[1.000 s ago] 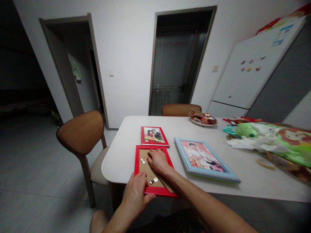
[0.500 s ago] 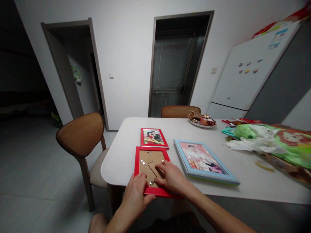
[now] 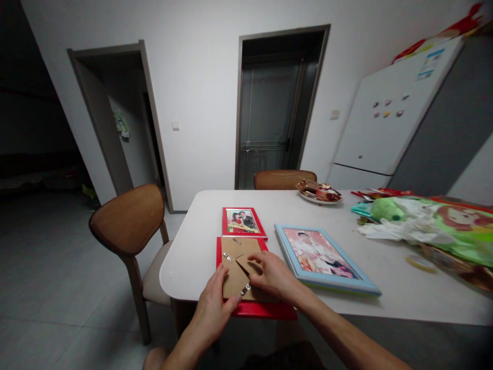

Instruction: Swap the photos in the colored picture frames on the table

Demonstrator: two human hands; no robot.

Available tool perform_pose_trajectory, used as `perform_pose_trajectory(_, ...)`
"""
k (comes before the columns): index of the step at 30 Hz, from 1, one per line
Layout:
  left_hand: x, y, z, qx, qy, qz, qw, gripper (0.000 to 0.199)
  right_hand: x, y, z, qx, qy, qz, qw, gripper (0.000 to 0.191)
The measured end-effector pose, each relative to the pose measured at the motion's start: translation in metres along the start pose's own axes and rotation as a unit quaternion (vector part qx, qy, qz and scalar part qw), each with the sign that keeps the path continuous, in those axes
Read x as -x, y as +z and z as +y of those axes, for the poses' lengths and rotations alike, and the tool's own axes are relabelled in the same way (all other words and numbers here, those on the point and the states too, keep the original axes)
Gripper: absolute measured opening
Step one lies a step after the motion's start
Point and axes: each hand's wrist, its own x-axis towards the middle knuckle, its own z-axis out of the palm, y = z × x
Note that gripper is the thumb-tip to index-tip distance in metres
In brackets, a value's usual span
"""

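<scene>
A brown picture-frame backing board [image 3: 235, 277] with small metal clips lies raised and shifted over a red picture frame [image 3: 262, 310] at the table's near edge. My right hand [image 3: 275, 277] pinches the partly lifted flap in the board's middle. At the board's lower left corner, my left hand [image 3: 213, 295] grips it, fingers along the left side and thumb at the lower edge. Just beyond lies another red frame [image 3: 245, 222] with a photo of two people. To the right rests a larger light-blue picture frame [image 3: 327, 257], photo side up.
Along the white table [image 3: 192, 246], a plate [image 3: 319, 198] of wrapped items stands at the back. Green bags and crumpled white paper [image 3: 400, 226] pile up on the right, near a tape roll [image 3: 420, 264]. Wooden chairs stand at the left [image 3: 131, 221] and behind.
The backing board has come up out of the red frame's recess and moved slightly up-left. My left hand has shifted from the frame's edge to the board's corner.
</scene>
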Motion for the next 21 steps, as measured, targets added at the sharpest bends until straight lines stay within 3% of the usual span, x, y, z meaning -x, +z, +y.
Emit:
perform_pose_trajectory(3, -0.006, 0.000, -0.002, 0.125, -0.031, 0.046, 0.991, 0.049, 0.002, 0.000, -0.013, -0.023, -0.011, 0.020, 0.999, 0.038)
perform_pose_trajectory(5, -0.011, -0.005, -0.003, 0.232, -0.066, 0.062, 0.968, 0.047, 0.004, 0.003, -0.024, -0.050, -0.033, 0.032, 0.998, 0.037)
perform_pose_trajectory(9, -0.017, -0.033, -0.013, 0.344, -0.138, 0.091, 0.924, 0.045, 0.008, 0.005, -0.030, -0.106, -0.072, 0.043, 0.991, 0.033)
perform_pose_trajectory(12, -0.016, -0.063, -0.032, 0.330, -0.167, 0.123, 0.921, 0.040, 0.012, 0.002, -0.012, -0.066, -0.033, 0.049, 0.996, 0.032)
perform_pose_trajectory(15, -0.014, -0.087, -0.056, 0.246, -0.197, 0.138, 0.939, 0.032, 0.017, 0.000, 0.014, 0.032, 0.037, 0.029, 0.998, 0.033)
perform_pose_trajectory(21, -0.016, -0.100, -0.081, 0.092, -0.208, 0.153, 0.962, 0.028, 0.017, 0.008, 0.030, 0.110, 0.093, -0.009, 0.990, 0.038)
